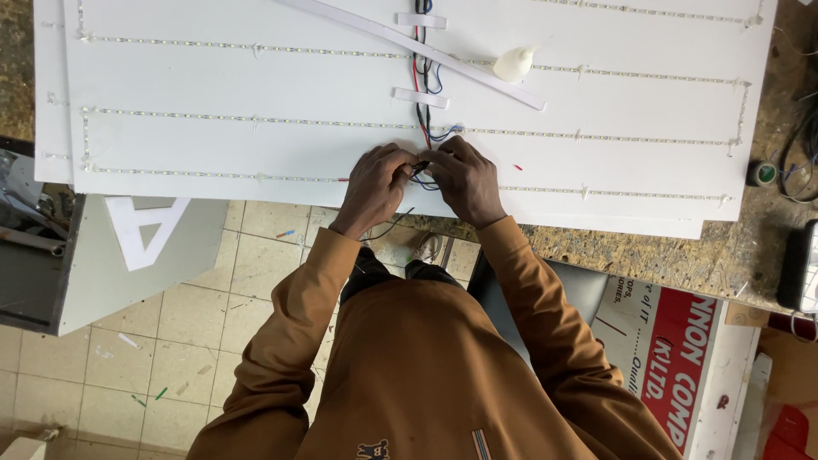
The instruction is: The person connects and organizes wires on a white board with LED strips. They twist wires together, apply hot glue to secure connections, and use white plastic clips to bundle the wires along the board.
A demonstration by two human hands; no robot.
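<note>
A white glue blob (515, 63) sits at one o'clock on the white board (213, 85), touching a long white plastic strip (477, 66). At three o'clock, a roll of green tape (763, 174) rests on the rough table (682, 255). A red and white sign (673, 358) leans at four o'clock. At nine o'clock, a grey panel with a white letter (141, 230) stands over the tiled floor (170, 358).

I see both hands at the near edge of the board (213, 94), my left hand (375, 183) and right hand (467, 179) meeting on the wire bundle (421, 102) that runs away up the board's middle. LED strips (256, 123) cross it sideways. A tape roll (763, 174) lies on the workbench (665, 255) to the right.
</note>
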